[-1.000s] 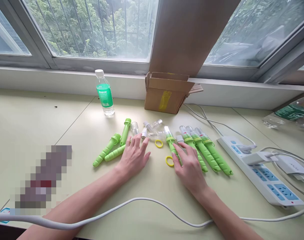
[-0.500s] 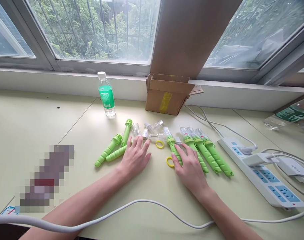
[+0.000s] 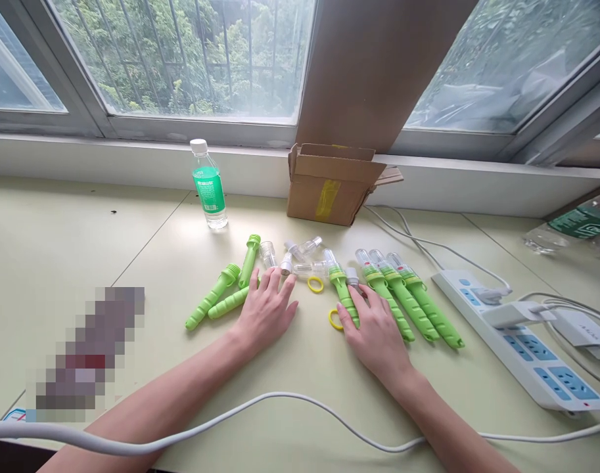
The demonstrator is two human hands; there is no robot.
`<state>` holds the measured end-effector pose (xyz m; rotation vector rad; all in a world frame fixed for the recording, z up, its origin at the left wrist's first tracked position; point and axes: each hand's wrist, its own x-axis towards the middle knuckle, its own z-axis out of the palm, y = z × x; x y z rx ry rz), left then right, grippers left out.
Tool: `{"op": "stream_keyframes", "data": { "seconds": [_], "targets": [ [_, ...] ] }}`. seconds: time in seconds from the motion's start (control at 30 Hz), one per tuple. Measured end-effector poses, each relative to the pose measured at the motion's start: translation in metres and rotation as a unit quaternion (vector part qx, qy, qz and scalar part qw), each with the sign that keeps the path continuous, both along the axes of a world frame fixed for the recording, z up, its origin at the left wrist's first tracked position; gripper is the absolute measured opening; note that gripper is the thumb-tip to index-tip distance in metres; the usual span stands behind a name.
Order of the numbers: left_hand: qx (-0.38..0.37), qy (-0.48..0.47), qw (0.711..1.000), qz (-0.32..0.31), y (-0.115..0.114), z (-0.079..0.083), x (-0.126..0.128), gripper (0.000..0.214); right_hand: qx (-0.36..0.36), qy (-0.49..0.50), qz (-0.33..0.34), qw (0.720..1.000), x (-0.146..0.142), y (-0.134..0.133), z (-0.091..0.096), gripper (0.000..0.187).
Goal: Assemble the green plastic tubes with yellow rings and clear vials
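My left hand [image 3: 265, 307] lies palm down on the table, open, its fingers stretched out and thumb apart. Its fingertips are near a white-ended clear piece [image 3: 286, 264], and it partly covers a green spiral-grooved tube [image 3: 228, 304]. My right hand [image 3: 373, 325] rests open over the lower part of a green tube with a clear cap [image 3: 336, 276]. Its thumb touches that tube, and its index fingertip is beside a small grey-white cap [image 3: 351, 276]. One yellow ring [image 3: 315, 284] lies between my hands; another yellow ring [image 3: 334, 320] is by my right thumb.
Several capped green tubes [image 3: 418, 299] lie right of my right hand. Loose clear caps [image 3: 310, 246] lie ahead. A water bottle [image 3: 211, 190] and cardboard box [image 3: 332, 190] stand behind. A power strip [image 3: 521, 348] is at right; a white cable [image 3: 280, 396] crosses the front.
My right index finger has shifted slightly right, off the green tube and towards the grey-white cap, which shows more now. My left hand has hardly moved.
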<state>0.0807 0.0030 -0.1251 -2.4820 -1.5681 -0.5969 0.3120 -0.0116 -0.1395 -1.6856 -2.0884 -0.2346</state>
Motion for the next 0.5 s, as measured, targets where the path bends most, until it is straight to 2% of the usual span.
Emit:
{"op": "stream_keyframes", "data": {
  "seconds": [0.23,0.5],
  "targets": [
    [0.005,0.001,1.000,0.004,-0.0004,0.0002,0.0000,0.043,0.007,-0.004,0.005,1.000,0.0001,0.0003,0.0000,0.044],
    [0.008,-0.001,1.000,0.008,-0.0005,0.0005,0.0003,0.042,0.042,0.016,0.026,0.999,-0.0046,-0.0034,0.0085,0.043]
  ]
}}
